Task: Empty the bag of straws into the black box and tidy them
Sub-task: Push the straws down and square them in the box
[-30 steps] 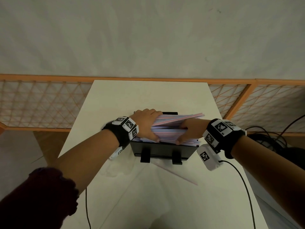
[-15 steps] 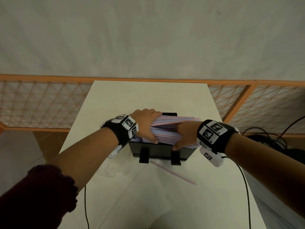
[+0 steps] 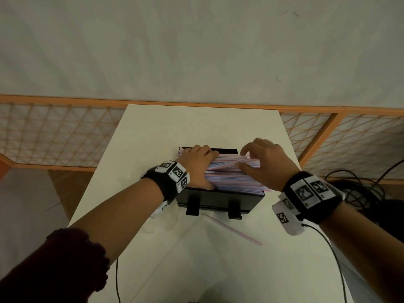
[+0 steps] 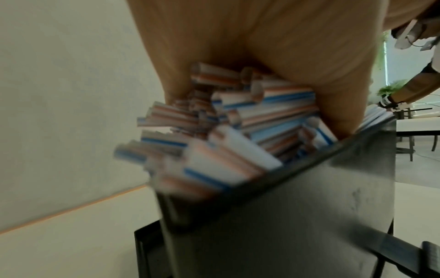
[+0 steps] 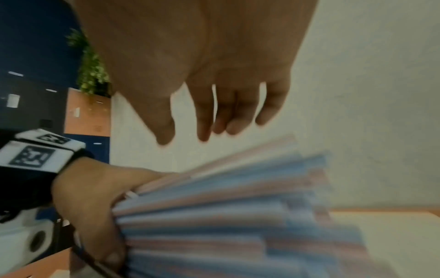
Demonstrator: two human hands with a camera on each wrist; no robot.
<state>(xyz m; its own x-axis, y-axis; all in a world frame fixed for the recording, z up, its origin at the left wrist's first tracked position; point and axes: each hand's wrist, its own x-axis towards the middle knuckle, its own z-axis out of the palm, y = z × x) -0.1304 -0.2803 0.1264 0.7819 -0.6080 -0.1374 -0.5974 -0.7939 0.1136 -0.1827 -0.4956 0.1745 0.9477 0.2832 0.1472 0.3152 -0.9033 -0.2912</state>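
Lifted off the straws [image 3: 234,178], right hand [image 3: 265,162] hovers loose-fingered, holding nothing; left hand [image 3: 196,166] presses them flat.

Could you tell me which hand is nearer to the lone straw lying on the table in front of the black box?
Neither is clearly nearer. The left hand presses the stack's left end, the right hand hovers over its right end; the lone straw lies below, between them.

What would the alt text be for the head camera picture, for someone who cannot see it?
Seen from above, a black box heaped with striped straws sits on a pale table. The left hand presses on the pile's left end, while the right hand hovers open over its right end. One loose straw lies on the table before the box.
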